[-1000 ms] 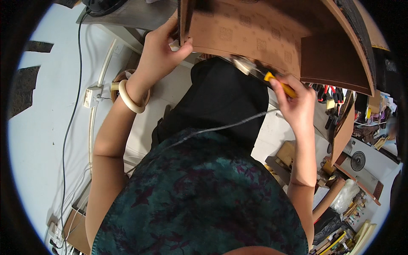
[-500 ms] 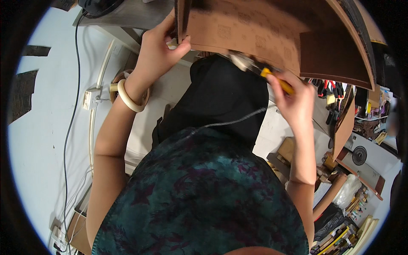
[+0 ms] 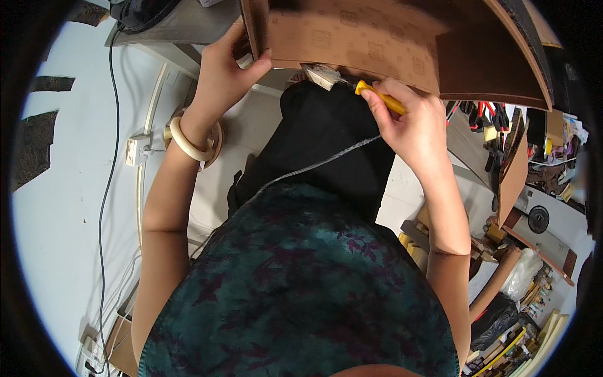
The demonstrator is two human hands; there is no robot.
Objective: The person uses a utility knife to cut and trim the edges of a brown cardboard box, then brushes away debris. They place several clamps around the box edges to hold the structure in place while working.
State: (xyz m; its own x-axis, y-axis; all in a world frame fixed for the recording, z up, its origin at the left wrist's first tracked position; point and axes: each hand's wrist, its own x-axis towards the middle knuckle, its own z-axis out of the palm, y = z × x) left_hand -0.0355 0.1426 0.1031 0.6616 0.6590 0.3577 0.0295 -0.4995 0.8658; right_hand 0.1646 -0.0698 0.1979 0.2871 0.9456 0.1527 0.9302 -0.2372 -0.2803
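A large brown leather-like case (image 3: 352,38) with a printed tan lining stands open at the top. My left hand (image 3: 229,81) is closed around its left edge, thumb near the lower corner. In my right hand (image 3: 411,122) is a yellow-handled corded tool (image 3: 377,95) that looks like a soldering iron. Its shaft points left, and a pale, block-like piece (image 3: 323,78) shows at its tip, close to the case's lower edge; whether they touch I cannot tell. A grey cord (image 3: 320,164) runs from beneath my right hand across my lap.
Pliers with red handles (image 3: 483,114) and a tan board (image 3: 512,173) are at the right. Rolls, plastic and strips crowd the lower right. A black cable (image 3: 103,213) hangs down the white wall, beside a socket box (image 3: 135,151). A grey tabletop (image 3: 188,25) lies at upper left.
My right hand has moved left and slightly up with the yellow-handled tool, its tip now further left along the case edge. My left hand and the case have shifted slightly left in view.
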